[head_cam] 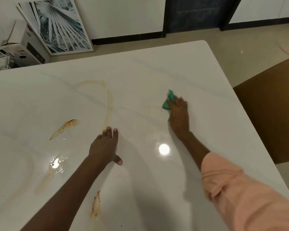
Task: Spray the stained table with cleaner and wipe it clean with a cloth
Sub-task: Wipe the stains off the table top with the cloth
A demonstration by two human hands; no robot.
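Observation:
A glossy white table [198, 77] fills the view. Brown stains mark it: a long curved smear [109, 100] in the middle, a streak [63, 128] at the left and another [95, 205] near the front. A wet patch [56, 164] glistens at the left. My right hand [178, 112] presses a green cloth [168, 101] flat on the table at the right of the middle; most of the cloth lies hidden under the palm. My left hand [105, 145] rests flat on the table with its fingers straight, its fingertips at the lower end of the curved smear. No spray bottle is in view.
A brown chair [270, 110] stands against the table's right edge. Beyond the far edge, framed pictures [58, 25] lean on the wall beside a cardboard box [22, 45]. A dark door [197, 12] is at the back.

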